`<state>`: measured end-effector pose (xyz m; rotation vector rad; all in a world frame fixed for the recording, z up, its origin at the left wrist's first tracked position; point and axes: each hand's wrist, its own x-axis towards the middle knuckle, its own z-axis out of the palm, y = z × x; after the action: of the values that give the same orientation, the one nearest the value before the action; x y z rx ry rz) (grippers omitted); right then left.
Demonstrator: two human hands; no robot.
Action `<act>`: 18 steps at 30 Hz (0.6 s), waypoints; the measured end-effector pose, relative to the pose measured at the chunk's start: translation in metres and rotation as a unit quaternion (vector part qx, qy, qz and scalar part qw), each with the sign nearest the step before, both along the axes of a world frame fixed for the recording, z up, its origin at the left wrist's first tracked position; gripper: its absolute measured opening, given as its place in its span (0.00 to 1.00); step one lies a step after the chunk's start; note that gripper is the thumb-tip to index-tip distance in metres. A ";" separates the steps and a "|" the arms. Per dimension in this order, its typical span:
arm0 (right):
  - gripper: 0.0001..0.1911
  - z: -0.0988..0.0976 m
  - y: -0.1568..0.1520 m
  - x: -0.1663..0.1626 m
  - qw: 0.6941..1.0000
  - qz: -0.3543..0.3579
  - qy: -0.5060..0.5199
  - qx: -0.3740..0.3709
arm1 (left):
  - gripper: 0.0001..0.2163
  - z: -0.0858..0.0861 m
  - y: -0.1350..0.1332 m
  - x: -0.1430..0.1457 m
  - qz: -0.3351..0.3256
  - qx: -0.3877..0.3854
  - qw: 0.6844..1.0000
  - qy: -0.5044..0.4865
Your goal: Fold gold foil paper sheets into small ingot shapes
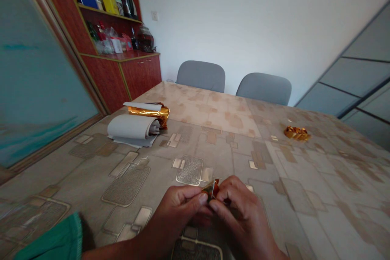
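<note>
Between my two hands is a small folded piece of gold foil paper (pixel 211 187), shiny on the outside with a pale edge showing. My left hand (pixel 185 207) pinches its left side between thumb and fingers. On the other side, my right hand (pixel 240 205) grips it with thumb and curled fingers. Both hands are close together just above the near part of the patterned table (pixel 164 162). The lower fingers and part of the foil paper are hidden behind the thumbs.
Curled white sheets (pixel 131 127) and a gold foil roll (pixel 146 110) lie at the table's left. Several folded gold pieces (pixel 296 133) sit at the right. Two grey chairs (pixel 201 75) stand behind the far edge. A red cabinet (pixel 122 73) is at the back left.
</note>
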<state>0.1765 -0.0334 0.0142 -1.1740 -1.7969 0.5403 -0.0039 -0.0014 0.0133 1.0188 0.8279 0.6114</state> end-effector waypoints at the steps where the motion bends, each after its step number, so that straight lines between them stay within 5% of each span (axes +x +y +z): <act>1: 0.14 -0.001 0.000 0.000 1.000 0.002 -0.002 0.003 | 0.20 0.000 0.000 0.000 -0.004 0.000 1.000 -0.001; 12: 0.08 0.009 0.000 0.003 0.997 0.025 0.025 -0.072 | 0.16 -0.008 0.002 0.001 0.043 -0.059 0.996 -0.059; 18: 0.10 0.003 0.000 0.000 0.994 -0.018 0.048 -0.101 | 0.16 -0.007 0.001 0.002 0.035 -0.049 0.997 -0.050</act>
<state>0.1767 -0.0338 0.0177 -1.2924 -1.6652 0.7576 -0.0021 -0.0002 0.0067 0.8654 0.8011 0.6697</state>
